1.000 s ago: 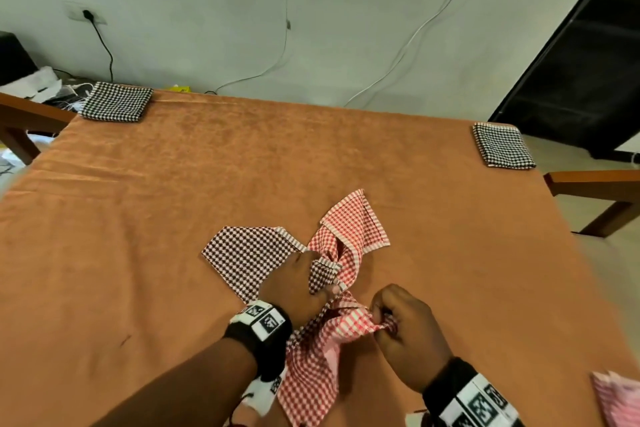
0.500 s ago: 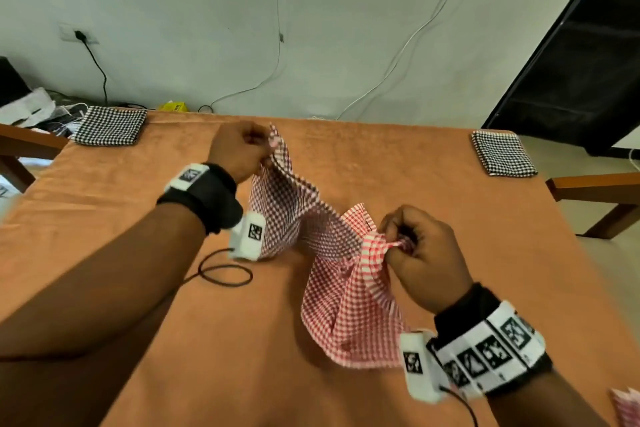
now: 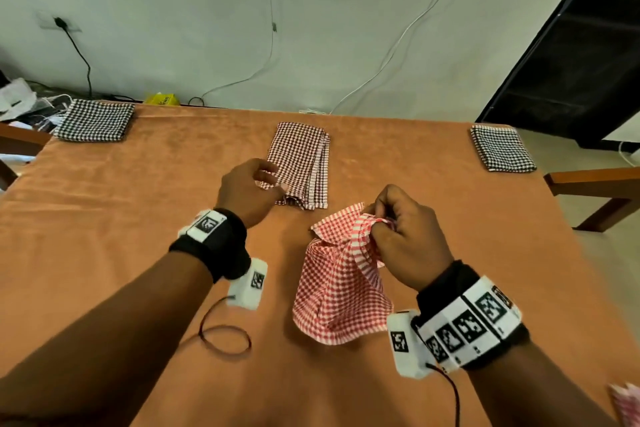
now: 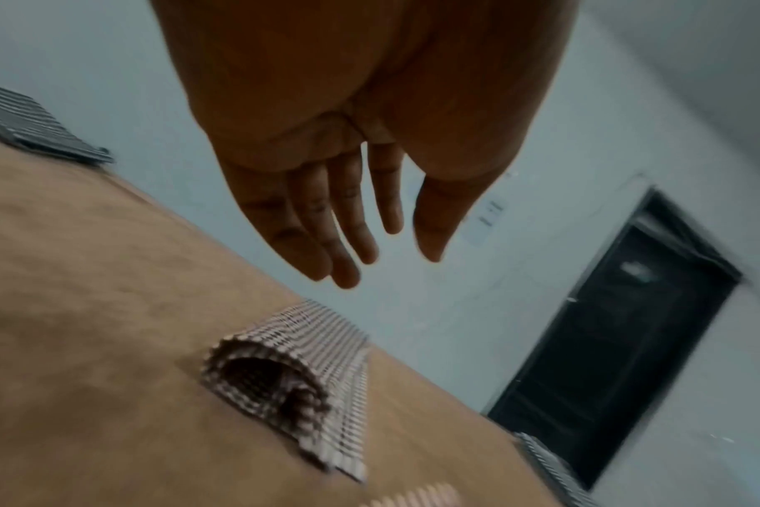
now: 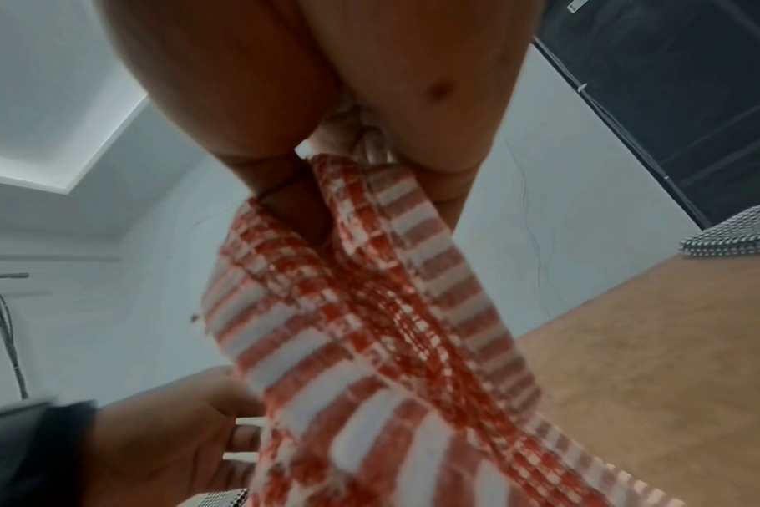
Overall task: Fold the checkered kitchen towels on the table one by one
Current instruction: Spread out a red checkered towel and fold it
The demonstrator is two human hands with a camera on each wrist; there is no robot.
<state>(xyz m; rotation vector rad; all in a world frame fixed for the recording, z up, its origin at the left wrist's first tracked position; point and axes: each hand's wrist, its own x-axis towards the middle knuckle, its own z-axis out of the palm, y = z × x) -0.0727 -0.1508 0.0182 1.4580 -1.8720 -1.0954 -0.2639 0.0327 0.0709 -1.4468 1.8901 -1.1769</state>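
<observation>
A red-and-white checkered towel (image 3: 339,291) hangs bunched from my right hand (image 3: 381,222), its lower part resting on the orange table (image 3: 104,253). The right wrist view shows the red towel (image 5: 369,326) running up into the curled fingers (image 5: 283,205) of that hand. A brown checkered towel (image 3: 301,163) lies loosely folded at the far middle of the table. My left hand (image 3: 266,184) hovers over its near left corner. In the left wrist view the left hand's fingers (image 4: 348,223) are straight and hold nothing, just above the brown towel (image 4: 300,346).
Folded black-and-white checkered towels lie at the far left corner (image 3: 95,120) and the far right corner (image 3: 502,152). Another red checkered cloth (image 3: 627,402) shows at the near right edge. A wrist cable (image 3: 225,336) loops on the table. A wooden rail (image 3: 595,180) juts out on the right.
My left hand lifted the brown towel away from the red one, set it down at the far middle and let go. My right hand kept its grip on the red towel.
</observation>
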